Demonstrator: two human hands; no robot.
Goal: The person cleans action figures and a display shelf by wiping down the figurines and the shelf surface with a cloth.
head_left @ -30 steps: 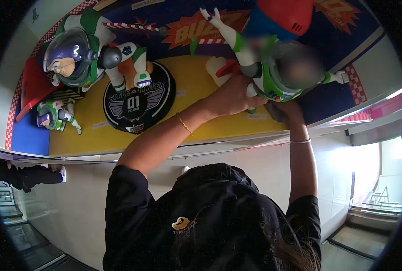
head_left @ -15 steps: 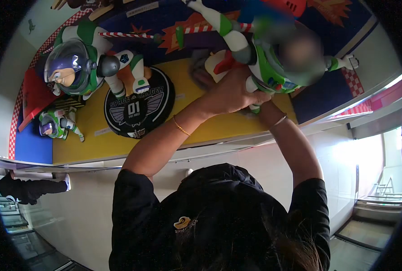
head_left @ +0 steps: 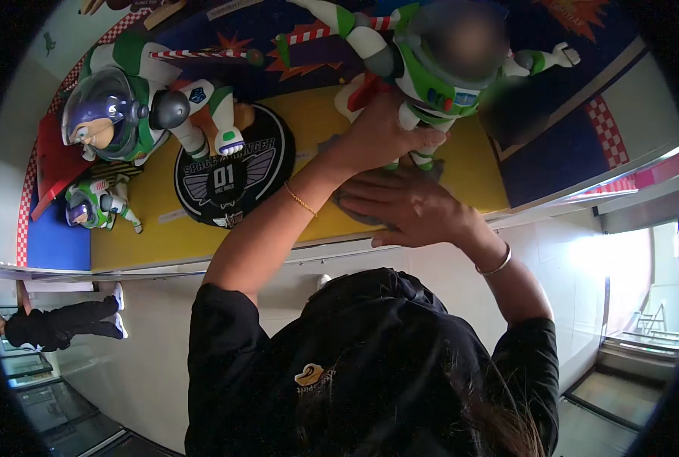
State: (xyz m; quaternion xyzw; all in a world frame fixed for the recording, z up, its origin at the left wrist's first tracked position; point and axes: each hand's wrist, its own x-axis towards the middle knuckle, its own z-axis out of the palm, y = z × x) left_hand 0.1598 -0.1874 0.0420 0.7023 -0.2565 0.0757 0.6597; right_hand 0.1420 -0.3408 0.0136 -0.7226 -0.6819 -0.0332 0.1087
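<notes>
My left hand [head_left: 381, 133], with a gold bracelet at its wrist, is closed round the hip or upper leg of a large white and green Buzz Lightyear figure [head_left: 438, 87]. The figure's head is blurred, and its arms stretch out to both sides. Just below its feet, my right hand [head_left: 416, 206] lies flat, fingers spread, on a grey cloth [head_left: 358, 215]. That cloth rests on the yellow shelf [head_left: 309, 225], partly covered by my hands. A red and cream item [head_left: 355, 95] shows behind my left hand.
To the left, another large Buzz Lightyear figure [head_left: 115, 122] leans above a round black "Space Ranger 01" base [head_left: 229, 183]. A smaller figure [head_left: 92, 206] sits in the corner. Red-and-white striped rods [head_left: 202, 55] cross the back. A person [head_left: 65, 320] is at the lower left.
My right hand has come out from beside the figure and moved left and toward me, onto the cloth. The figure has shifted up and left, with my left hand still on it.
</notes>
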